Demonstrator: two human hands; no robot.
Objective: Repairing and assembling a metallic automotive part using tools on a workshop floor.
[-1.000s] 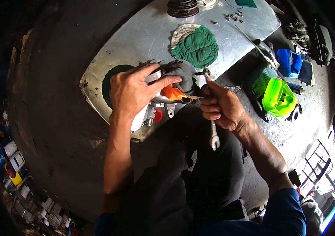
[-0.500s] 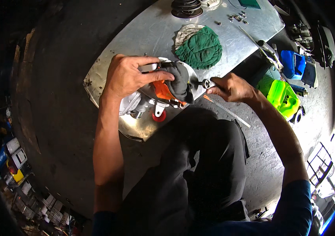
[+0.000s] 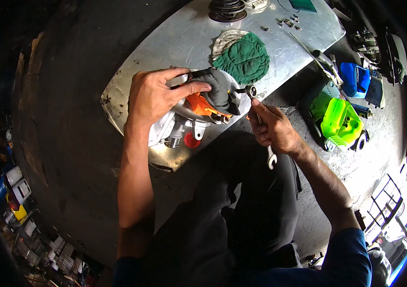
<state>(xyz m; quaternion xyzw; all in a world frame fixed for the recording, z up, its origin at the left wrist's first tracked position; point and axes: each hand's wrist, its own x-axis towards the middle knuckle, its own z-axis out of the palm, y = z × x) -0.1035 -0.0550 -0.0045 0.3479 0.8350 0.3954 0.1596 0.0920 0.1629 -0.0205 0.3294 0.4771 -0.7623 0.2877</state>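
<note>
A silvery cast-metal engine part [image 3: 162, 128] lies at the near left of the metal sheet. A dark cloth [image 3: 219, 95] and an orange piece [image 3: 198, 103] are bunched on it. My left hand [image 3: 153, 95] grips the part from the left, its thumb pressing on the cloth and its index finger stretched over the rim. In my right hand [image 3: 275, 129] is a combination wrench [image 3: 271, 159], its open end sticking out below the fist. The wrench's ring end [image 3: 251, 91] sits on a dark rod-like piece at the part's right side. A red round cap [image 3: 192, 140] lies below the part.
On the metal sheet [image 3: 184, 36] are a folded green cloth [image 3: 244, 58], several small metal fasteners [image 3: 289, 22] and a black coiled part [image 3: 227, 9]. A bright green plastic piece [image 3: 342, 122] and a blue one [image 3: 356, 79] stand on the floor to the right.
My right hand has swung down and slightly left, turning the wrench so its handle points toward me. Its open end now shows. The held part has tilted a little under my left hand.
</note>
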